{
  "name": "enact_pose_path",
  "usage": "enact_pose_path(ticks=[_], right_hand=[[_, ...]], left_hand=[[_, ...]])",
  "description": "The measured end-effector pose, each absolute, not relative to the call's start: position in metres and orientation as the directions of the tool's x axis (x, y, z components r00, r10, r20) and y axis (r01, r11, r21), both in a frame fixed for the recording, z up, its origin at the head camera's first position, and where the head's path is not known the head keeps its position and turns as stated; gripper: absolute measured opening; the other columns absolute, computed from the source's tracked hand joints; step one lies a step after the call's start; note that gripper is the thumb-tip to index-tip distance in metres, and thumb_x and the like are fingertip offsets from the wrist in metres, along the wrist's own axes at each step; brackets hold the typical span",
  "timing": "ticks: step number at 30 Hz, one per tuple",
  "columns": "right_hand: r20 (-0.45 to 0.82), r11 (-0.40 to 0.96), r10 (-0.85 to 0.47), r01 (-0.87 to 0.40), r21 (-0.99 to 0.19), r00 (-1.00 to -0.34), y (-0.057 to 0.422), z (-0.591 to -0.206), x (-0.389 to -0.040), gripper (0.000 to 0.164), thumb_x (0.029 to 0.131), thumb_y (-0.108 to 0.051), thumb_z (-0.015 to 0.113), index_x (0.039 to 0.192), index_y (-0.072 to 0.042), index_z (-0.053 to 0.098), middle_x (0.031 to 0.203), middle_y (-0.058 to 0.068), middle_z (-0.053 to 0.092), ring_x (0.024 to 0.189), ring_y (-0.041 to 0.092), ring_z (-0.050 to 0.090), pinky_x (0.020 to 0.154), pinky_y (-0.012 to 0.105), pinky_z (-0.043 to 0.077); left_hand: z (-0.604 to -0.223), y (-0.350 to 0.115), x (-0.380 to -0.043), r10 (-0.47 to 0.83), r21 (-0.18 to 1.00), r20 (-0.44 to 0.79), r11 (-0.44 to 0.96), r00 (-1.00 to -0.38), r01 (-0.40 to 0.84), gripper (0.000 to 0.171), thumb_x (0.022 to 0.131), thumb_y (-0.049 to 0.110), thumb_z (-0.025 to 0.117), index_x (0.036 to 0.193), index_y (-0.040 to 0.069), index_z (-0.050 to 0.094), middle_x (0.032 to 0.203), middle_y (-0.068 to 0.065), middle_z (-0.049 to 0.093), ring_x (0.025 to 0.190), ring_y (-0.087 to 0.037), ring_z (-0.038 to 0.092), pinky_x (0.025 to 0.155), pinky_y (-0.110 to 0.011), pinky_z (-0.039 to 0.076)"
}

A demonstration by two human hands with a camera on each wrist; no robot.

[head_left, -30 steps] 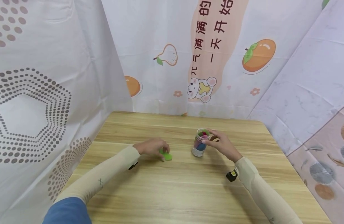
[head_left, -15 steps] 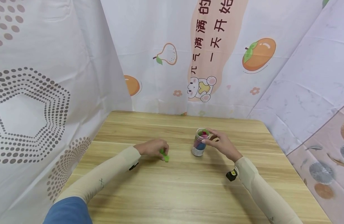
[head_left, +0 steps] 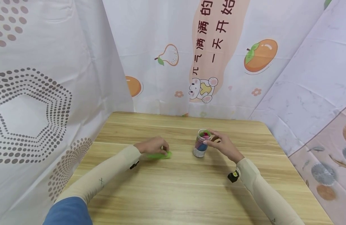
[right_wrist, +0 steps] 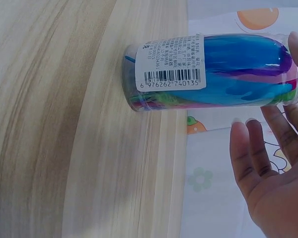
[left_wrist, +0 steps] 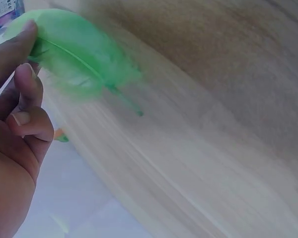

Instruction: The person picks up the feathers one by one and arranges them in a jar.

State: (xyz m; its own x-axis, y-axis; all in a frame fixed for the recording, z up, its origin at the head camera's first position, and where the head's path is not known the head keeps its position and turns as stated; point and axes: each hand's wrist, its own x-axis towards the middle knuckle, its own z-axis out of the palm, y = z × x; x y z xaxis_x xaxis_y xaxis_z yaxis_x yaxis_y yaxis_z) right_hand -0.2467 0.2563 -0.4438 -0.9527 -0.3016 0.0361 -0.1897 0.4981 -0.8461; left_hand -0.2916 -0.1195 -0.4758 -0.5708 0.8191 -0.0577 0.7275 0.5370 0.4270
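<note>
My left hand (head_left: 155, 146) pinches a green feather (left_wrist: 74, 52) between thumb and forefinger, low over the table left of the jar. Its bare quill end points away from the fingertips in the left wrist view. A clear jar (head_left: 200, 143) stands upright and lidless on the table, packed with blue, purple, pink and green feathers. My right hand (head_left: 223, 145) grips the jar near its rim with thumb and fingers. A white barcode label (right_wrist: 170, 63) covers the lower part of the jar in the right wrist view.
The wood-grain table (head_left: 173, 190) runs back to a printed white curtain (head_left: 150, 25). Another patterned curtain (head_left: 85, 62) hangs along the left side, with more cloth on the right.
The left hand has turned the green feather, which now lies flatter under the fingers and reaches back towards the wrist. The right hand and the jar stay in place.
</note>
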Motion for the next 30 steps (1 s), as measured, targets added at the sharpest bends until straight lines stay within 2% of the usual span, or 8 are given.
enact_pose_path(ticks=[3, 7, 14, 22, 27, 30], right_hand=[[0.038, 0.511, -0.304, -0.196, -0.837, -0.952, 0.258, -0.444, -0.247, 0.077, 0.093, -0.045, 0.076, 0.158, -0.019, 0.043, 0.127, 0.014, 0.061, 0.114, 0.036, 0.056, 0.082, 0.045, 0.052], [0.044, 0.509, -0.308, -0.203, -0.837, -0.950, 0.259, -0.444, -0.248, 0.078, 0.093, -0.044, 0.076, 0.158, -0.016, 0.043, 0.126, 0.014, 0.062, 0.114, 0.036, 0.056, 0.081, 0.042, 0.051], [0.038, 0.498, -0.303, -0.192, -0.846, -0.952, 0.258, -0.444, -0.248, 0.074, 0.092, -0.044, 0.077, 0.156, -0.022, 0.046, 0.124, 0.013, 0.062, 0.113, 0.036, 0.057, 0.083, 0.047, 0.052], [0.022, 0.512, -0.293, -0.177, -0.840, -0.956, 0.255, -0.436, -0.242, 0.072, 0.095, -0.038, 0.075, 0.157, -0.017, 0.045, 0.127, 0.018, 0.060, 0.115, 0.040, 0.053, 0.087, 0.055, 0.050], [0.022, 0.505, -0.303, -0.180, -0.844, -0.953, 0.249, -0.422, -0.232, 0.072, 0.096, -0.035, 0.075, 0.156, -0.011, 0.045, 0.128, 0.022, 0.059, 0.114, 0.041, 0.053, 0.086, 0.054, 0.050], [0.033, 0.501, -0.309, -0.192, -0.844, -0.950, 0.250, -0.428, -0.236, 0.073, 0.095, -0.038, 0.075, 0.157, -0.013, 0.044, 0.131, 0.019, 0.058, 0.115, 0.040, 0.054, 0.086, 0.054, 0.051]], left_hand=[[-0.473, -0.119, -0.293, 0.820, 0.415, -0.040, 0.533, -0.571, 0.738, 0.006, 0.094, 0.024, 0.077, 0.097, 0.019, 0.079, 0.092, 0.013, 0.072, 0.084, -0.001, 0.064, 0.077, -0.025, 0.053], [-0.469, -0.120, -0.293, 0.818, 0.402, -0.019, 0.533, -0.575, 0.744, 0.004, 0.095, 0.023, 0.077, 0.093, 0.019, 0.078, 0.089, 0.015, 0.071, 0.081, 0.000, 0.063, 0.074, -0.024, 0.053], [-0.460, -0.121, -0.292, 0.811, 0.403, 0.025, 0.526, -0.584, 0.749, 0.003, 0.096, 0.018, 0.075, 0.093, 0.017, 0.075, 0.088, 0.012, 0.071, 0.079, -0.002, 0.063, 0.073, -0.026, 0.053], [-0.452, -0.117, -0.298, 0.792, 0.406, 0.050, 0.540, -0.608, 0.737, 0.005, 0.098, 0.019, 0.072, 0.096, 0.015, 0.075, 0.091, 0.011, 0.071, 0.082, -0.003, 0.064, 0.074, -0.027, 0.054], [-0.445, -0.113, -0.303, 0.776, 0.416, 0.079, 0.545, -0.625, 0.728, 0.004, 0.098, 0.019, 0.072, 0.095, 0.018, 0.073, 0.092, 0.011, 0.070, 0.083, -0.004, 0.064, 0.075, -0.027, 0.054], [-0.442, -0.111, -0.305, 0.771, 0.415, 0.092, 0.545, -0.630, 0.728, 0.006, 0.100, 0.020, 0.070, 0.095, 0.018, 0.074, 0.090, 0.010, 0.071, 0.077, -0.003, 0.064, 0.072, -0.027, 0.054]])
